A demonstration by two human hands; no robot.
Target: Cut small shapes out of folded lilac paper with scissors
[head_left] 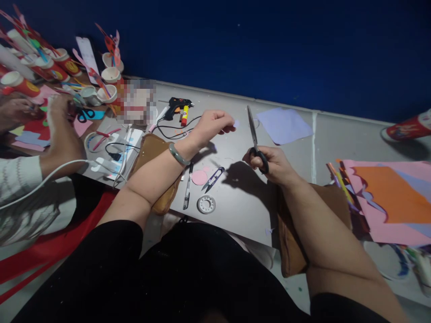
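Note:
My right hand (274, 163) grips black-handled scissors (253, 130), whose blades point up and away over the table. Between the thumb and fingers of my left hand (215, 125) is a small piece of lilac paper (236, 123), mostly covered by the fingertips. A larger lilac paper sheet (284, 125) lies just beyond the scissors. Below my hands are a pink paper circle (200, 177), thread snips (214, 179), a pen (187, 188) and a white tape roll (206, 204).
A glue gun (178, 106) with its cable and a glue stick (185, 115) lie behind my left wrist. Brown cushions (316, 204) sit under my forearms. Stacked coloured paper (397, 193) is at the right. At the left, a co-worker's arm (62, 130) rests near several paper cups (109, 76).

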